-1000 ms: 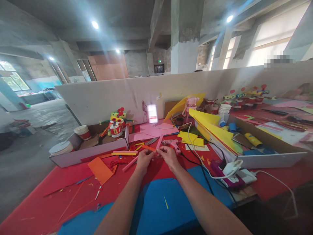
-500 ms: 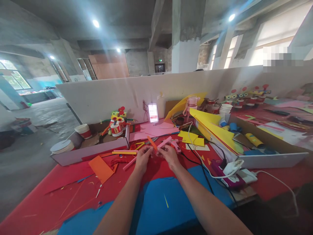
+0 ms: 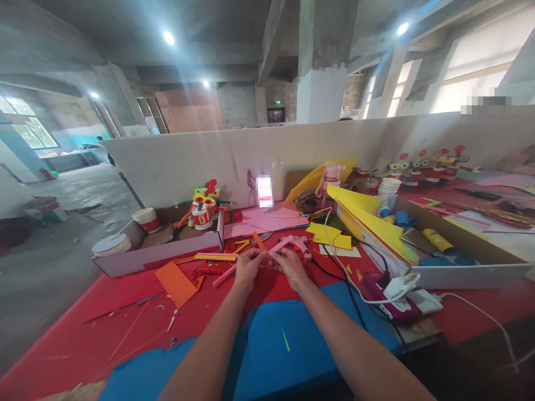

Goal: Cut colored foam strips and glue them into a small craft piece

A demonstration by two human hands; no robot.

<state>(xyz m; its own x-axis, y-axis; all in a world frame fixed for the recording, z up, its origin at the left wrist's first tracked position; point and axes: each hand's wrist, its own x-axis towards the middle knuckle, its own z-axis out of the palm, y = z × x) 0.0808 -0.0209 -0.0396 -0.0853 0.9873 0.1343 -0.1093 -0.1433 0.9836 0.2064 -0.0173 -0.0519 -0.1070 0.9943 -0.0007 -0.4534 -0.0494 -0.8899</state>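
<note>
An orange paper strip point(image 3: 258, 241) and a pink paper strip point(image 3: 282, 243) meet between my fingertips and spread apart upward in a V. My left hand point(image 3: 248, 268) is closed in a pinch at the lower end of the orange strip. Closed likewise, my right hand point(image 3: 289, 267) pinches the pink strip near its lower end. My fingers partly cover the place where the strips come together. Beside my left hand lie yellow and pink strips point(image 3: 215, 257) and another pink strip point(image 3: 224, 276). A pink glue gun point(image 3: 301, 247) rests just beyond my right hand.
An open box point(image 3: 167, 253) with paper cups and a paper-cup figure point(image 3: 203, 211) stands left. On the right are another box point(image 3: 468, 275), a power strip point(image 3: 390, 303) and cables. Orange paper point(image 3: 177, 284), yellow sheets point(image 3: 330, 235) and a lit phone point(image 3: 264, 191) surround my hands.
The view has shifted slightly, so the scene sits a little further right. My hands keep their pinch on the two strips, with only slight finger movement.
</note>
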